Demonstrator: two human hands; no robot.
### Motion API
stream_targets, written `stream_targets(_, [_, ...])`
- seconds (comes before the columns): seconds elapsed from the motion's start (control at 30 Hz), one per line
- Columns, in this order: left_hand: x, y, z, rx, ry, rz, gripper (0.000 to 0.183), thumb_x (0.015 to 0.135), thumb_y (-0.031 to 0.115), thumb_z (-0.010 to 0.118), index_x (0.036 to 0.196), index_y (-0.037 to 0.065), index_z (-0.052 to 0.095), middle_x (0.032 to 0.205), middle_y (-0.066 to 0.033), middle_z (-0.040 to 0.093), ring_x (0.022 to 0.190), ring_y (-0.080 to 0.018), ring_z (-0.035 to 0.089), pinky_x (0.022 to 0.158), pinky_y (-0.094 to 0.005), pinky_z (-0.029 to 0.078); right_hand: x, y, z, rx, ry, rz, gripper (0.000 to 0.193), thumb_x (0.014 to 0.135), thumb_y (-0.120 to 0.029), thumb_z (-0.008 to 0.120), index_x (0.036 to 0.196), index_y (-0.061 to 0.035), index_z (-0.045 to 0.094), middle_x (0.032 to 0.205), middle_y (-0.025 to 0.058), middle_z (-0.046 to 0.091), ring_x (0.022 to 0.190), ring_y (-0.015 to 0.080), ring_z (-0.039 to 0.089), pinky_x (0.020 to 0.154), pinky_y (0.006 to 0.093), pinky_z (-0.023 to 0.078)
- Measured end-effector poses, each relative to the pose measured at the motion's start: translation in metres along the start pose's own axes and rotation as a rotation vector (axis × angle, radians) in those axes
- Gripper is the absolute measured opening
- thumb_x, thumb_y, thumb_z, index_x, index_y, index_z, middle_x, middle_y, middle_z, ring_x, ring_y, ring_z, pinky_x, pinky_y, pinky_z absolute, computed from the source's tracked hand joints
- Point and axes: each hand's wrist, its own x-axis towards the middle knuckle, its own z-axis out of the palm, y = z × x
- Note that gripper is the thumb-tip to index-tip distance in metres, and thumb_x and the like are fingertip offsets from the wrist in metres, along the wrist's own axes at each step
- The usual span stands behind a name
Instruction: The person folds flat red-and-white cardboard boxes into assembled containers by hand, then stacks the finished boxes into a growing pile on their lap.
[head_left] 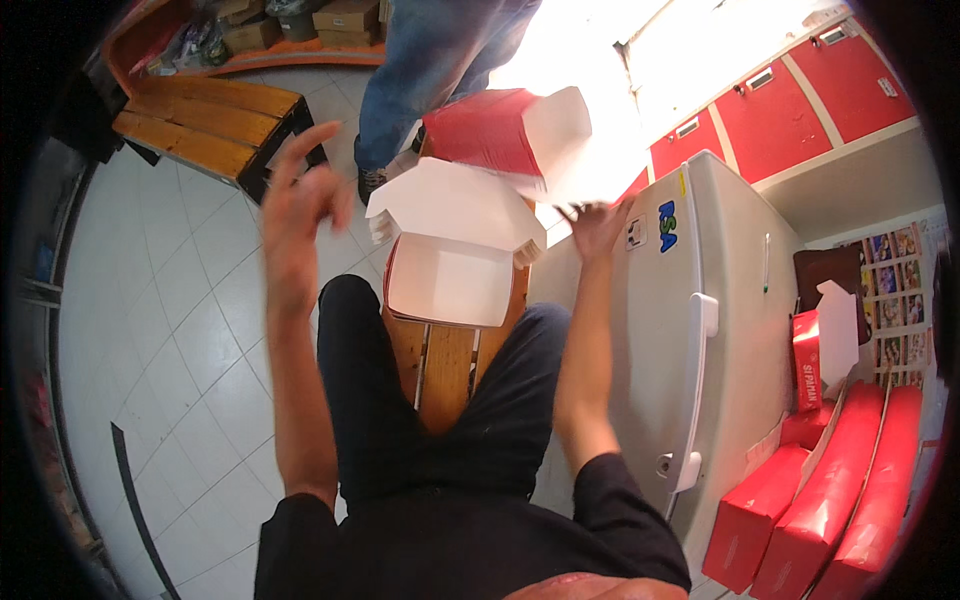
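Observation:
On the wooden bench (447, 375) between my knees sits a stack of nested paper food boxes (450, 280), white inside with red edges, their white lids (455, 200) folded back away from me. My left hand (308, 195) is raised to the left of the stack, blurred, its fingers apart and nothing in them. My right hand (600, 228) reaches out to the right of the lids, by the refrigerator's edge. Its fingertips meet a bright white edge, and glare and blur hide whether they grip it. Behind the lids lies a red carton (485, 130) with a white end.
A white refrigerator (650, 300) stands close on my right, with red cartons (825, 490) beside it. Red cabinet doors (775, 115) are beyond. Another person's jeans-clad legs (425, 75) stand ahead, next to a second wooden bench (205, 115). Cardboard boxes (345, 20) fill an orange shelf.

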Motion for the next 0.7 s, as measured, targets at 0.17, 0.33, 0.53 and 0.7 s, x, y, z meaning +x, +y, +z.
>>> stream_targets(0.17, [0.040,-0.131,0.010,0.437,0.148,-0.373,0.076,0.087,0.048,0.076,0.144,0.005,0.048,0.124,-0.0142,0.061,0.117,-0.0246,0.056,0.102,-0.0391,0.044,0.073,-0.001,-0.035,-0.382,-0.308,-0.340,0.056,0.100,-0.041,0.056,0.138,-0.0012,0.046,0.127,0.0150,0.062,0.113,0.0300,0.064,0.097,0.0431,0.052])
stream_targets(0.33, [-0.003,-0.149,0.028,0.353,-0.009,-0.506,0.080,0.086,0.037,0.079,0.146,0.001,0.042,0.136,-0.0211,0.056,0.124,-0.0296,0.057,0.106,-0.0392,0.043,0.097,-0.005,-0.084,-0.524,-0.308,-0.146,0.035,0.093,-0.013,0.062,0.121,0.0064,0.055,0.112,0.0161,0.066,0.099,0.0264,0.069,0.085,0.0368,0.057])
stream_targets(0.53, [-0.036,-0.156,0.039,0.306,0.032,-0.375,0.094,0.086,0.026,0.078,0.155,0.002,0.019,0.140,-0.0264,0.053,0.130,-0.0363,0.053,0.110,-0.0392,0.041,0.110,-0.030,-0.074,-0.560,-0.163,-0.001,0.034,0.090,-0.003,0.059,0.121,0.0085,0.053,0.105,0.0148,0.065,0.086,0.0238,0.069,0.073,0.0384,0.059])
stream_targets(0.7, [-0.079,-0.127,0.042,0.409,0.078,-0.693,0.098,0.088,0.005,0.067,0.160,0.006,0.001,0.150,-0.0303,0.042,0.135,-0.0353,0.049,0.111,-0.0387,0.039,0.091,-0.062,-0.007,-0.695,-0.060,-0.109,0.050,0.086,0.000,0.062,0.132,0.0087,0.042,0.105,0.0161,0.064,0.088,0.0243,0.068,0.073,0.0379,0.059])
